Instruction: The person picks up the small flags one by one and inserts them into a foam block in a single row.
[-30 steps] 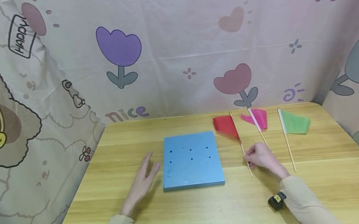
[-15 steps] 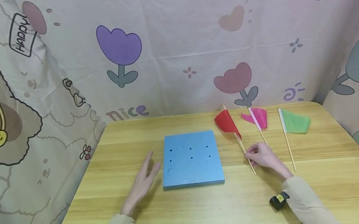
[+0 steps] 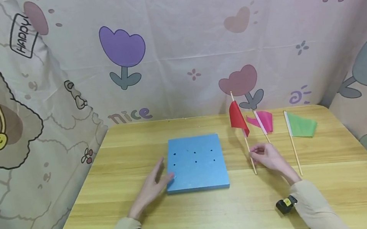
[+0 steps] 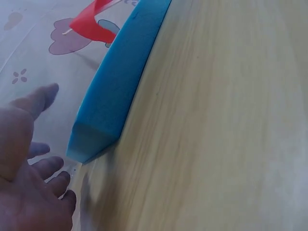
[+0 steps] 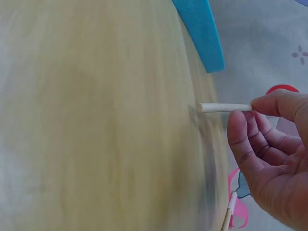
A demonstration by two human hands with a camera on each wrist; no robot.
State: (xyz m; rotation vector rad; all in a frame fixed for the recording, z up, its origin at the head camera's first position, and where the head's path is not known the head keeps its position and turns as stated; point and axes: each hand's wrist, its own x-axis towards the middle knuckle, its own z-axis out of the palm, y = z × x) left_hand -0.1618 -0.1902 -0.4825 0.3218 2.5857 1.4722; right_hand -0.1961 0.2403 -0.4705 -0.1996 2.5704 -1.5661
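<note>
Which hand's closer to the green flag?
Right. The right hand is left of the green flag, pinching the red flag by its stick; the left hand is farther off, at the left edge of the blue board.

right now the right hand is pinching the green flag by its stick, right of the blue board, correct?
Wrong flag: the right hand pinches the red flag by its stick, right of the blue board, as the head view shows.
</note>
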